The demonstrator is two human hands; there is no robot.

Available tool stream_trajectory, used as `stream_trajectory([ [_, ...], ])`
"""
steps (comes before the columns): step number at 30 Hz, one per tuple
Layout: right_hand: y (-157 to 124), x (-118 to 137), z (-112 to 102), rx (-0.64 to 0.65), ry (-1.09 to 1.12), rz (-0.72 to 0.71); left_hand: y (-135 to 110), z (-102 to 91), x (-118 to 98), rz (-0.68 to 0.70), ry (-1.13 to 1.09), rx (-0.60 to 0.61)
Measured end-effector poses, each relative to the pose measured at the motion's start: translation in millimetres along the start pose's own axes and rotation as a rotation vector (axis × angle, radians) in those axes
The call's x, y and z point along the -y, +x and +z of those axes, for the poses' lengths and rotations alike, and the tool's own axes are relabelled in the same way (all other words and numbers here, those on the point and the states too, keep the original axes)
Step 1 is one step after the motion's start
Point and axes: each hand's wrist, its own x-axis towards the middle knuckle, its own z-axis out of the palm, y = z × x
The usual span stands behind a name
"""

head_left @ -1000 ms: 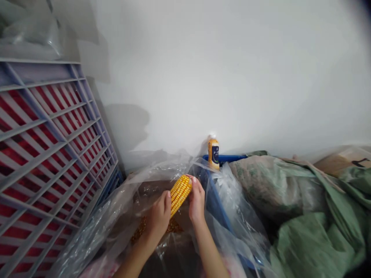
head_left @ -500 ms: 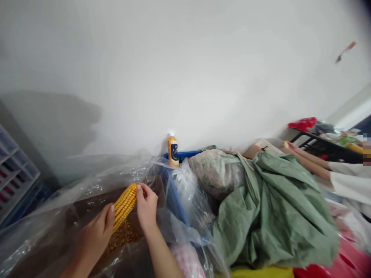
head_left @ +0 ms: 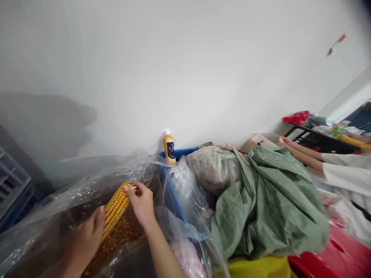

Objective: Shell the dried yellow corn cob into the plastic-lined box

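Left hand: the left hand [head_left: 85, 240] is curled around the lower part of the corn cob, fingers along its side, holding it.
Right hand: the right hand [head_left: 141, 204] is narrowly closed on the cob's upper end, with the fingertips [head_left: 127, 188] pressed on the yellow rows and the thumb side over the tip.
Cob: the corn cob [head_left: 115, 209] is tilted between both hands, its upper end toward the wall, held above the loose kernels.
Kernels: a heap of loose kernels [head_left: 113, 238] lies directly below the cob, on a brown lining inside the plastic.
Plastic: a clear plastic sheet [head_left: 87, 189] is bunched around the kernels and folds up beside both hands.
Bottle: a yellow bottle [head_left: 169, 148] stands upright against the wall, beyond the plastic.
Crate: a blue crate [head_left: 179, 153] sits just beside the bottle, partly covered by the plastic.
Sacks: a patterned sack [head_left: 213, 170] lies right of the crate, touching a green woven sack [head_left: 263, 204] that is heaped beside it.
Co-worker: two bare forearms [head_left: 301, 152] in white sleeves [head_left: 348, 173] reach in from the far right, beyond the green sack; what those hands hold is too small to tell.
Around: a black rack [head_left: 315, 141] with a red bag [head_left: 295, 117] on it stands far right, and a red crate [head_left: 330, 251] sits at the lower right.
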Motion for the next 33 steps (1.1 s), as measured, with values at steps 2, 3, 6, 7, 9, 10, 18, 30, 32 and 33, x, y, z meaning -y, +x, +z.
stream_trajectory([
  [2,-1.0,1.9,-2.0,0.02,-0.06,-0.02,-0.3,-1.0,-0.4,-0.003,0.001,0.035],
  [3,-1.6,2.4,-2.7,0.022,-0.088,-0.031,-0.8,-1.4,-0.9,-0.002,0.0,0.044],
  [6,-2.9,2.8,-4.2,0.01,-0.151,-0.052,-2.9,-2.0,-2.6,-0.009,-0.013,0.047],
  [7,-3.2,2.6,-4.5,0.006,-0.168,-0.048,-3.4,-2.2,-3.2,-0.013,-0.017,0.049],
  [9,-3.4,1.7,-5.5,0.0,-0.21,-0.02,-4.1,-2.7,-4.9,-0.014,-0.018,0.071],
  [10,-3.2,0.7,-6.3,0.003,-0.237,-0.001,-4.3,-3.2,-6.0,-0.013,0.0,0.087],
  [18,-1.1,-25.8,-18.6,0.217,-0.247,0.144,-5.9,-7.1,-10.8,-0.004,0.191,0.198],
  [30,-15.3,-17.3,-7.0,0.185,-0.332,0.195,0.2,1.1,22.8,-0.001,0.087,0.167],
  [32,-16.3,-19.7,-5.8,0.177,-0.292,0.193,2.0,2.3,26.6,0.021,0.076,0.143],
  [33,-16.4,-21.9,-5.4,0.171,-0.267,0.196,2.7,3.0,27.3,0.042,0.072,0.128],
])
